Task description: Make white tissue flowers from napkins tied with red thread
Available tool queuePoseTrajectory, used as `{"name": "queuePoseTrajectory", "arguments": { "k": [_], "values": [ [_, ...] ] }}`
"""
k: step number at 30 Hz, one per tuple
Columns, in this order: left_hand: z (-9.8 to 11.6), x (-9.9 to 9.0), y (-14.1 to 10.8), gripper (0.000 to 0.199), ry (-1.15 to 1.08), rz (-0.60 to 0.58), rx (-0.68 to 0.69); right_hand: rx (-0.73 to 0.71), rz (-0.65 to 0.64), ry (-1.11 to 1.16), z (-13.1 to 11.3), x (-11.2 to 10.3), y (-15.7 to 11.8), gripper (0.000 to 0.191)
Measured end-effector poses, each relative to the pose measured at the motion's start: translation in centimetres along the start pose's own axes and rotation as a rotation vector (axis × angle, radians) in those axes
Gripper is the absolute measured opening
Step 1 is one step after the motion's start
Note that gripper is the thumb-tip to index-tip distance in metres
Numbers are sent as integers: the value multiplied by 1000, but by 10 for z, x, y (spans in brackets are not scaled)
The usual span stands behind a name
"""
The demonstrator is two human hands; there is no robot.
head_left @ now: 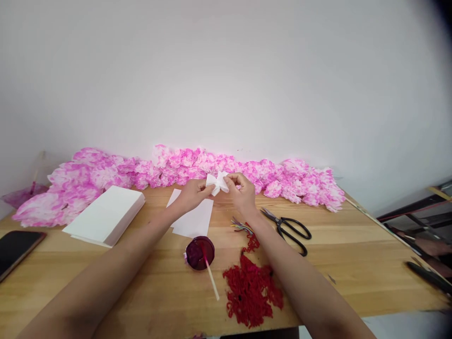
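Note:
A small white paper bow, pinched narrow at its middle and fanned at the ends, is held up between both hands over the back of the table. My left hand is closed on its left side, thumb on top. On its right side, my right hand grips the paper between thumb and fingers. Below my left hand lie white paper sheets. Nearer to me stands a small bowl of dark red liquid with a pale stick leaning in it. Red yarn lies beside my right forearm.
Pink and white paper flowers line the wall behind. A thick stack of white paper and a phone lie at left. Black-handled scissors and thin coloured wires or threads are at right. The wooden table ends before me.

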State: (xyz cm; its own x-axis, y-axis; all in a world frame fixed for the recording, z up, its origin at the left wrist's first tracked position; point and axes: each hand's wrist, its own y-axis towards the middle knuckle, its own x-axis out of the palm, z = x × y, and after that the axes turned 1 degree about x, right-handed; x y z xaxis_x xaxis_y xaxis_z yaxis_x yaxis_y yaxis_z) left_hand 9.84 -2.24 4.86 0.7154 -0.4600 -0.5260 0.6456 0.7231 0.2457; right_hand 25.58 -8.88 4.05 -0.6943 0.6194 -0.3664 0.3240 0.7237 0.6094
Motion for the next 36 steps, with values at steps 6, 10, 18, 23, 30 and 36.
{"name": "queuePoseTrajectory", "arguments": {
  "k": [6, 10, 18, 23, 30, 36],
  "values": [
    [-1, -6, -1, 37, -443, -39, -126, 166, 70, 212, 6, -7, 0, 28],
    [3, -4, -3, 39, -528, -34, -141, 22, 31, 119, 2, -10, -4, 27],
    [-4, 2, -1, 49, -521, -43, -132, -79, 0, -66, 3, 0, -9, 13],
    [-6, 5, 0, 33, -511, -27, -140, -53, -12, -65, 8, 1, -9, 16],
    [-11, 6, 1, 27, -610, 7, -145, 166, 145, 38, -2, -11, 2, 18],
    [-18, 10, 3, 30, -790, 50, -146, -98, -350, 202, -107, -65, 4, 15]
  ]
}}
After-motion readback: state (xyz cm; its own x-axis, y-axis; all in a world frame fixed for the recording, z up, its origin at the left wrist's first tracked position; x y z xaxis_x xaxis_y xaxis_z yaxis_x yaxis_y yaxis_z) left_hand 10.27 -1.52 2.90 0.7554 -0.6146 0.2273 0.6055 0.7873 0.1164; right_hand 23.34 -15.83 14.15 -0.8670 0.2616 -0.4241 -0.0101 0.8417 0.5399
